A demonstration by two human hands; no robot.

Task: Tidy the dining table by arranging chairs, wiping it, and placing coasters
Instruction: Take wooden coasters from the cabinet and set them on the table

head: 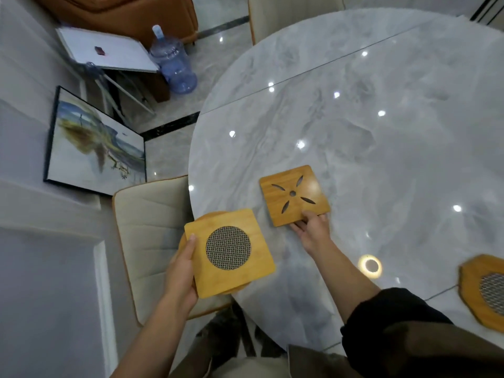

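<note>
The right hand [311, 229] is closed on the near edge of a square bamboo coaster with a petal-shaped cut-out pattern [294, 195], the thumb on top and the fingers tucked beneath; the coaster is seen flat on, or just above, the round grey marble tabletop [381, 137], and whether its far edge touches the surface cannot be told. The left hand [181, 271] is clamped on a small stack of bamboo coasters, of which the uppermost is a square bamboo coaster with a round metal mesh insert [229, 252]; the thumb is laid on its left edge and the fingers are hidden below. Rounded edges of at least one further coaster are seen under it. This stack is held over the near left rim of the tabletop, partly above a cream padded chair with orange piping [147, 227] that is drawn up beside that rim. The right forearm is bare up to a dark rolled sleeve [387, 312]. An octagonal bamboo coaster with a mesh centre [482, 290] is seen lying on the tabletop at its near right, cut off by the frame edge. A second cream chair [275, 15] is placed at the far rim of the tabletop. To the left of the tabletop, on the glossy floor, a blue water jug [174, 64], a framed painting leaning on the wall [95, 148] and a white folding board on a stand [109, 50] are seen.
</note>
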